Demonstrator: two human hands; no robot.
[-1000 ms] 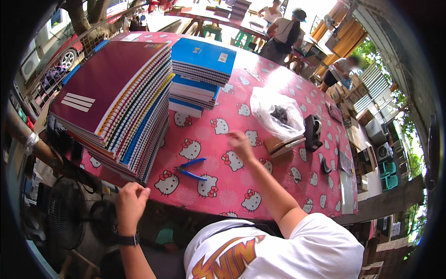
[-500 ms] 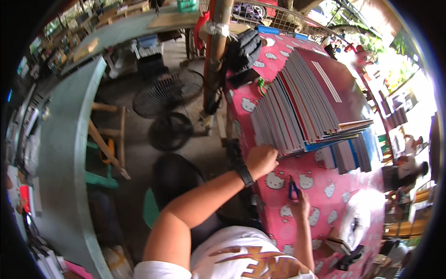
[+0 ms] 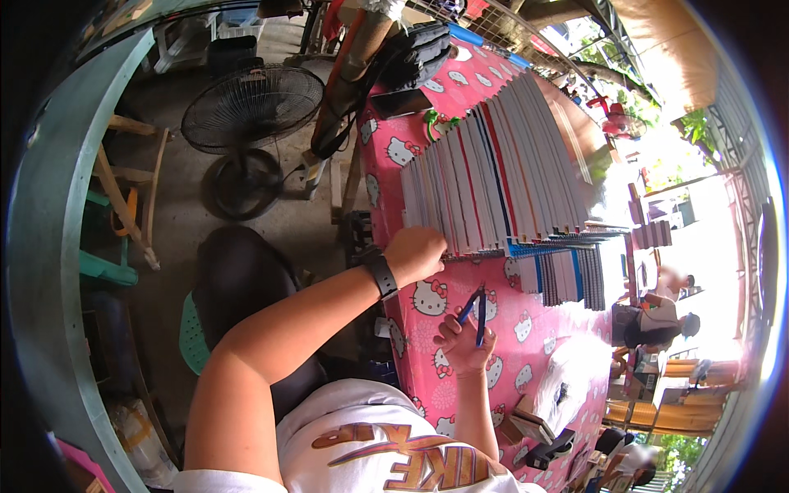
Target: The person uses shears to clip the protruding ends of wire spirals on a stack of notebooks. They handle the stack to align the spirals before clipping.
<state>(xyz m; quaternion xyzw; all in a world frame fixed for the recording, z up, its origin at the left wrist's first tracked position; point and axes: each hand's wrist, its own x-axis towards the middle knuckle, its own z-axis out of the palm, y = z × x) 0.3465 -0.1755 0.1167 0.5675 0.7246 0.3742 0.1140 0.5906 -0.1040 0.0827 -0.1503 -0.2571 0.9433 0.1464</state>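
Observation:
A fanned row of spiral-bound notebooks (image 3: 501, 172) lies on the pink patterned tablecloth (image 3: 526, 329). At its near left corner is my left hand (image 3: 417, 253), wearing a black watch (image 3: 380, 274). Its fingers are pinched against the edge of the end notebook; exactly what lies between the fingertips is hidden. Nearer to me, my right hand (image 3: 467, 349) is palm up above the cloth. In it rest blue-handled pliers (image 3: 480, 316), handles spread and jaws pointing toward the notebooks. More spiral-bound notebooks (image 3: 567, 275) stick out beneath the right part of the row.
Clear plastic wrap (image 3: 567, 374) and a black object (image 3: 552, 448) are at the table's near right. A phone-like dark slab (image 3: 400, 103) and a black bag (image 3: 415, 57) sit at the far end. A standing fan (image 3: 251, 111) is on the floor leftward, beyond a green-grey table (image 3: 74, 205).
My view has shifted to the right. The pliers' handles have spread apart and my right fingers have loosened around them. My left hand stays at the notebooks' corner.

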